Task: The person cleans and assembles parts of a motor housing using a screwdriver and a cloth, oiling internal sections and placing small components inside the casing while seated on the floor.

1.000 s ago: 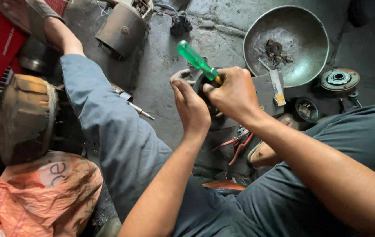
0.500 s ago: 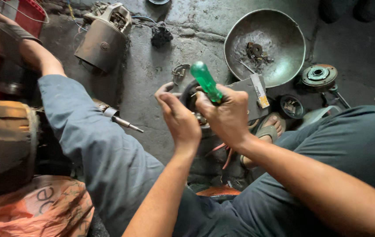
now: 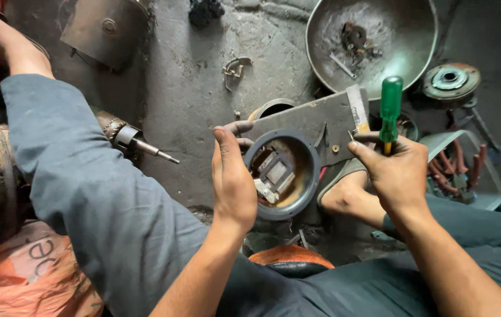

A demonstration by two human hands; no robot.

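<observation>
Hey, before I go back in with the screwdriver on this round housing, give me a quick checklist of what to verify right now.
1. Left hand steadies the round grey housing at its rim: ok.
2. Right hand grips the green-handled screwdriver: ok.
3. Screwdriver tip placed on a fastener: cannot tell, the tip is hidden behind the hand.
4. Parts inside the housing face up and visible: ok.
5. Bare foot under the housing, out of the tool's path: not ok.

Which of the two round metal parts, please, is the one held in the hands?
The grey ring housing, gripped by the left hand; the big metal bowl lies apart on the floor.
</observation>
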